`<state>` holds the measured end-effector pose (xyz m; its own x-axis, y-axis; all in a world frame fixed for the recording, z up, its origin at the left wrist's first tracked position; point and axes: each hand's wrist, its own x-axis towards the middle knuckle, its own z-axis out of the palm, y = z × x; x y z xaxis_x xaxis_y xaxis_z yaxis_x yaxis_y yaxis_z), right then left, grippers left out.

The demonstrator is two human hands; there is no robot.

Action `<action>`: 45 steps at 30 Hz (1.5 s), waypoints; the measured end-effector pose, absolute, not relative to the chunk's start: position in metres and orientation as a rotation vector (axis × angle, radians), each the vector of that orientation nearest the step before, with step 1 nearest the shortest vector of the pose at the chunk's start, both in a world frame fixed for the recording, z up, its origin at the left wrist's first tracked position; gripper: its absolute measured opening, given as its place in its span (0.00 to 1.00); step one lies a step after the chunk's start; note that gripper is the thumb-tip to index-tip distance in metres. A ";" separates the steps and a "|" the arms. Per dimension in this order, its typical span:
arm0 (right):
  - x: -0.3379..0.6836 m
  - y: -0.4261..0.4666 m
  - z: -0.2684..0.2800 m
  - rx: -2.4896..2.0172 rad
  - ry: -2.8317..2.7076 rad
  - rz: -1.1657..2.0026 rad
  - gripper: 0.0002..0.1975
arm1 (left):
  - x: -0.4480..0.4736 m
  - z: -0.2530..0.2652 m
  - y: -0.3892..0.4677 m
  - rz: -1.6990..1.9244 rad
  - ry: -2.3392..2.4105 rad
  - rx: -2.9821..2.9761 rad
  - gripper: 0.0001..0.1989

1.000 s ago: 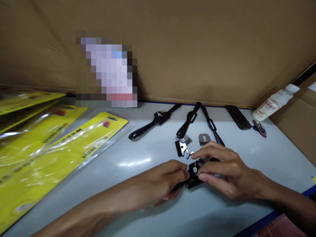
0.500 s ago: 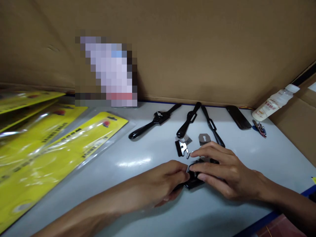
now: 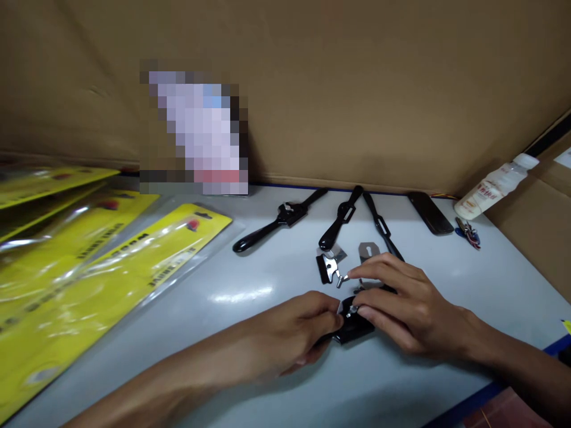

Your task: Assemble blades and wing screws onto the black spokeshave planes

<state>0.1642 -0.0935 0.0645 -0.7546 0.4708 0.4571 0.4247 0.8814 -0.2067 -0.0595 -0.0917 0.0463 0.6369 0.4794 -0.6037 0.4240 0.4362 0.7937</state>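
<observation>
My left hand (image 3: 307, 324) is wrapped round one handle of a black spokeshave (image 3: 354, 330), held low over the table. At the spokeshave's middle, the thumb and a finger of my right hand (image 3: 413, 306) pinch a small silver screw (image 3: 352, 310); its index finger reaches out above. Just beyond lie a lever cap (image 3: 329, 268) with a black edge, loose screws (image 3: 341, 280) and a flat slotted blade (image 3: 369, 251). Farther back is a spokeshave with fittings on it (image 3: 288, 213), beside two bare spokeshave bodies (image 3: 339, 221) (image 3: 383, 226).
Yellow plastic-wrapped cards (image 3: 134, 267) overlap along the left. At the back right lie a black phone (image 3: 430, 213), a tilted white bottle (image 3: 495, 185) and a bunch of keys (image 3: 467, 233). Cardboard (image 3: 357, 89) walls the back; a pixelated patch covers something there.
My right fingers have shifted slightly on the spokeshave, and the silver screw now shows at their tips. My left hand keeps its hold.
</observation>
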 end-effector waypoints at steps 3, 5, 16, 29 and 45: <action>0.165 -0.093 0.064 -0.661 -2.543 0.106 0.08 | -0.060 0.043 -0.092 0.041 0.919 1.210 0.14; 0.165 -0.093 0.064 -0.676 -2.555 0.089 0.08 | -0.060 0.041 -0.091 0.030 0.917 1.240 0.14; 0.155 -0.101 0.054 -0.672 -2.580 -0.192 0.07 | -0.058 0.040 -0.094 0.132 0.861 1.300 0.11; 0.149 -0.105 0.049 -0.761 -2.475 -0.247 0.06 | -0.057 0.043 -0.097 0.211 0.865 1.355 0.10; 0.209 -0.015 0.045 -1.213 -2.023 -0.139 0.14 | -0.090 0.034 -0.033 0.647 1.953 1.829 0.15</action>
